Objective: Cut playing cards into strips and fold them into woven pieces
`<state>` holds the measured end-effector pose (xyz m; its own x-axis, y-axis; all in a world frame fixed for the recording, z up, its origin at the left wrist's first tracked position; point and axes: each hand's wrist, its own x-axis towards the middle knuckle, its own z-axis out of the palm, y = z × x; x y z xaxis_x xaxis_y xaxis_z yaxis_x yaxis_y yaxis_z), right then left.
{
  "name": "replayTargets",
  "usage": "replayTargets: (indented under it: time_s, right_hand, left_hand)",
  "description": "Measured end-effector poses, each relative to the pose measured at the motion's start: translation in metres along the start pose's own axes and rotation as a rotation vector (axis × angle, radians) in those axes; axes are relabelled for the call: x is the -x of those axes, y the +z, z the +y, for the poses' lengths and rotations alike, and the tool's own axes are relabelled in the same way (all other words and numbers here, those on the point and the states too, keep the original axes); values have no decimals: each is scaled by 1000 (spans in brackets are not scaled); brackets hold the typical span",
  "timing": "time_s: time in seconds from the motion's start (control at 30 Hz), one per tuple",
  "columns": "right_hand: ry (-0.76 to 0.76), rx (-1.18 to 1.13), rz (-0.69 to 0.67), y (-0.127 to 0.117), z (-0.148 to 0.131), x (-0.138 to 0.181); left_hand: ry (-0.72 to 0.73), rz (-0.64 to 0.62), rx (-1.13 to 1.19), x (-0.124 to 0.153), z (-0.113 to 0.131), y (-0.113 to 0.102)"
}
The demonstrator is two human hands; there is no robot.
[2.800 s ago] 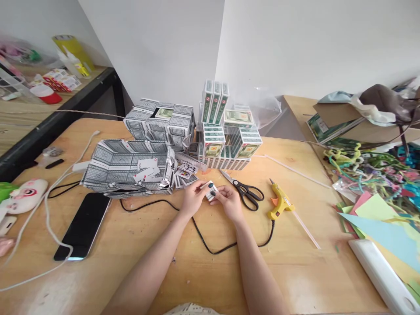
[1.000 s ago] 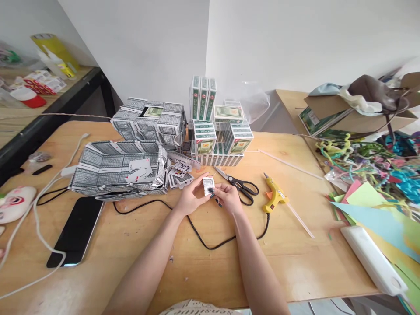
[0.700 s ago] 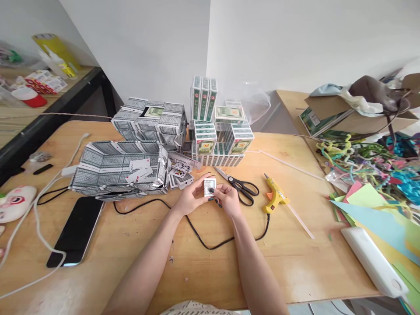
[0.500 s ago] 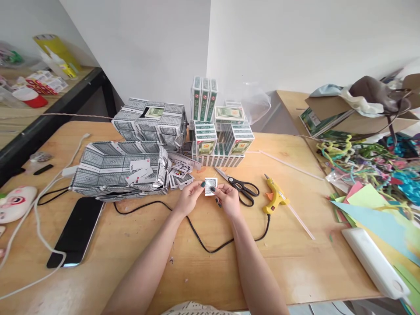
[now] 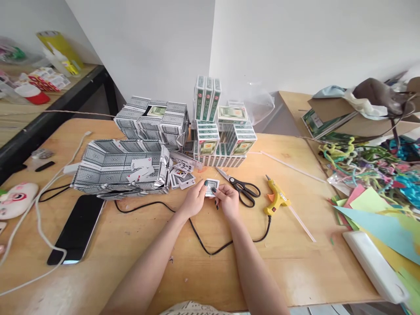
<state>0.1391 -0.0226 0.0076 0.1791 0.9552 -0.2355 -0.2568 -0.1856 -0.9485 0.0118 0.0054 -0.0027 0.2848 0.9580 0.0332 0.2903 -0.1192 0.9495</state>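
Both hands meet at the middle of the wooden table [image 5: 295,271]. My left hand [image 5: 194,202] and my right hand [image 5: 226,200] pinch a small folded playing card [image 5: 211,187] between their fingertips, low over the tabletop. Loose playing cards [image 5: 182,173] lie just to the left of it. Black scissors [image 5: 244,190] rest right of my right hand. A yellow glue gun [image 5: 276,199] lies further right, its black cable [image 5: 210,249] looping under my forearms.
A tray built of card backs [image 5: 121,168] and a second card structure [image 5: 154,120] stand at left. Stacked green card boxes [image 5: 223,131] stand behind. A dark tablet [image 5: 78,227] and white cable lie front left. Coloured paper [image 5: 377,214] and pipe cleaners [image 5: 367,166] fill the right.
The folded card has been turned and pressed smaller between the fingertips, and both hands have sunk closer to the table. The camera view has shifted slightly.
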Motion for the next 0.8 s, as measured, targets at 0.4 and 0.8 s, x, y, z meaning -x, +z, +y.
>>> replayTargets:
  time_s: [0.4, 0.8]
  right_hand:
    - [9, -25, -1, 3, -2, 3]
    - [-21, -89, 41, 2, -1, 1]
  left_hand:
    - [54, 50, -69, 1, 6, 2]
    - [1, -134, 119, 3, 12, -5]
